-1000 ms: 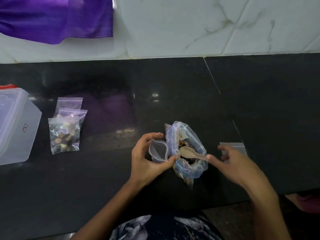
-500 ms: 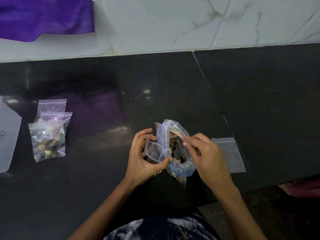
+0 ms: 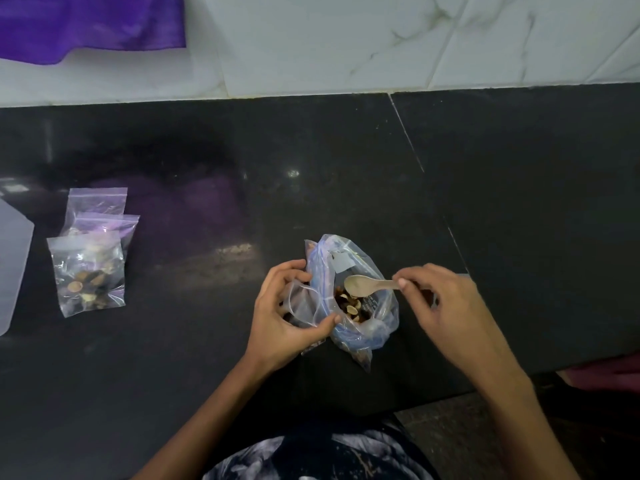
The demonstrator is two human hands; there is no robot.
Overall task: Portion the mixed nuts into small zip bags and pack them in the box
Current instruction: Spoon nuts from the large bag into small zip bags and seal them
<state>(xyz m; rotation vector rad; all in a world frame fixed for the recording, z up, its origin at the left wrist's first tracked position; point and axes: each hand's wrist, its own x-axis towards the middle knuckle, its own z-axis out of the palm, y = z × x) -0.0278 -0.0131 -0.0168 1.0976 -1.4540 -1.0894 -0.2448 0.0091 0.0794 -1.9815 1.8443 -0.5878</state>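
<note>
A large clear bag of mixed nuts point(image 3: 360, 306) stands open on the black counter near its front edge. My left hand point(image 3: 280, 320) holds a small zip bag point(image 3: 303, 303) open right beside the big bag's left side. My right hand point(image 3: 440, 303) pinches the handle of a pale wooden spoon point(image 3: 363, 285), whose bowl hovers over the nuts and looks empty. To the far left lie three small filled zip bags point(image 3: 88, 268), overlapping one another. The translucent plastic box point(image 3: 12, 265) shows only partly at the left edge.
The black counter point(image 3: 346, 174) meets a white marble-patterned wall behind. A purple cloth point(image 3: 86, 22) hangs at the top left. The counter's front edge runs just under my right wrist, with floor below it.
My right hand reached the spoon, dipped it into the big bag, and now holds it lifted above the nuts. The empty flat bag at the right is hidden behind that hand.
</note>
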